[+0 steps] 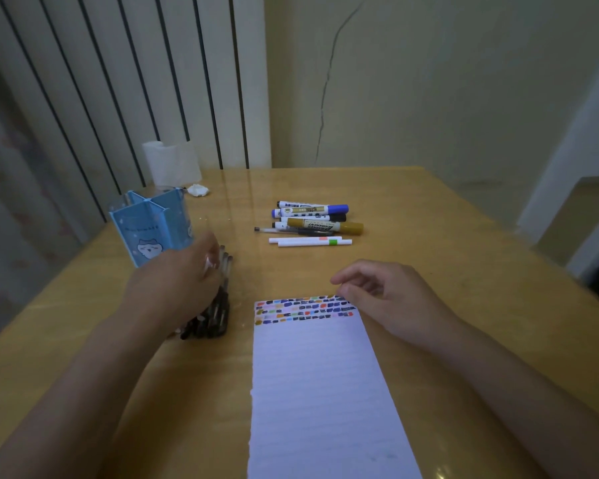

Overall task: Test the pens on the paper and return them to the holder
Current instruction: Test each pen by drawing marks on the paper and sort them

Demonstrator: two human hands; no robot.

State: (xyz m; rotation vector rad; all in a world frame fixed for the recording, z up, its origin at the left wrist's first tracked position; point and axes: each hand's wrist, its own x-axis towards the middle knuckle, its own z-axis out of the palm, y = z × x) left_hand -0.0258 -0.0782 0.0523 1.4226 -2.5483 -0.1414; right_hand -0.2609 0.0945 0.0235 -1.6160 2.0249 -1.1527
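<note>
**Hands over the pens and paper, with the holder waiting empty**

The left hand (180,281) is laid over a bundle of dark pens (215,316) on the tabletop (429,236); its fingers are blurred, so whether they are curled round the bundle or merely resting on it cannot be told. The right hand (377,292) is held loosely curled, nothing pinched in it, with its fingertips at the top right corner of the paper (319,392).

The pens lie just beside the left edge of the paper, in front of the blue holder (149,229). The holder stands upright, and no pens are seen in the compartments that show. A second group of markers (312,219) lies well apart, further back on the tabletop.

The dark pens are judged to be light, stiff and smooth-barrelled; being round, they are likely to roll or slip apart if gathered loosely. One pen is best taken at mid-barrel, pinched between thumb and fingers. The markers are thicker, with printed labels and coloured caps, and two thin white sticks lie nearest.

The paper is a thin lined sheet with a ragged left edge, its top rows filled with small coloured swatches. It is expected to slide on the glossy tabletop unless pinned. The holder appears to be light plastic with flat dividing panels and may tip if knocked.
</note>
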